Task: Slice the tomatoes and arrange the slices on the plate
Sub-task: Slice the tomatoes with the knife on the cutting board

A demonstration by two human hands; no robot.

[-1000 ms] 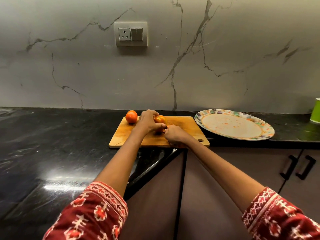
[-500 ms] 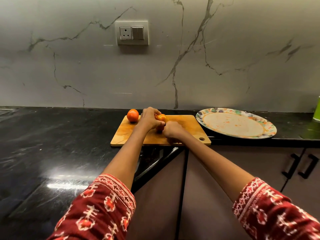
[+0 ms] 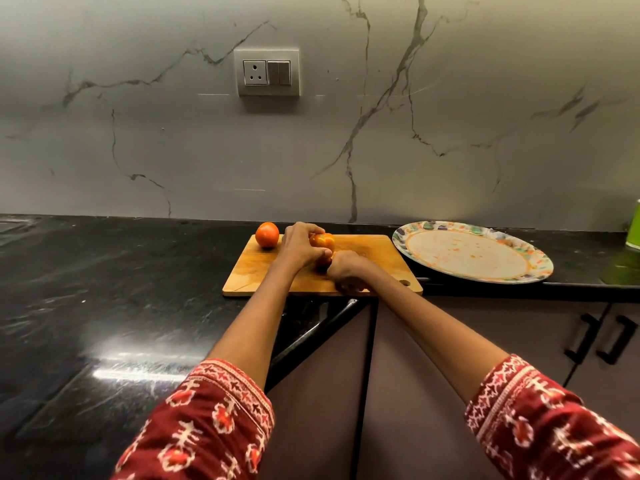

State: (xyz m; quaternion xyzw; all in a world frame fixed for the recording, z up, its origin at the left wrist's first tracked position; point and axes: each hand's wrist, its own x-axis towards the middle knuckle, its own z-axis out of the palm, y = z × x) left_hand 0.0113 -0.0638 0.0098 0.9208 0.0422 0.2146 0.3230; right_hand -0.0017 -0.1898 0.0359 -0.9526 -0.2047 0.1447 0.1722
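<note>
we see a black stone counter (image 3: pixel 104 289) running under a grey marbled wall with a socket and switch plate (image 3: pixel 266 72) set into it. a green container (image 3: pixel 634 225) shows only as a sliver at the right edge, and below the counter are brown cabinet doors with dark handles (image 3: pixel 601 339). a wooden cutting board (image 3: pixel 263 271) lies at the counter's front edge, and just beside it on the right sits the patterned plate (image 3: pixel 433 233), bare of slices but smeared with orange flecks. a whole tomato (image 3: pixel 267 234) stands at the board's far left corner, apart from our hands. our left hand (image 3: pixel 299 244) is curled over a second tomato (image 3: pixel 322 241) near the middle of the board, fingers arched over its far side and thumb along the near side, so that only its top and right part show. our right hand (image 3: pixel 346 268) sits just in front of it, touching the left thumb, fingers curled tight; it hides whatever it holds, and we cannot tell what that is. red patterned sleeves (image 3: pixel 207 420) cover both forearms near the camera.
</note>
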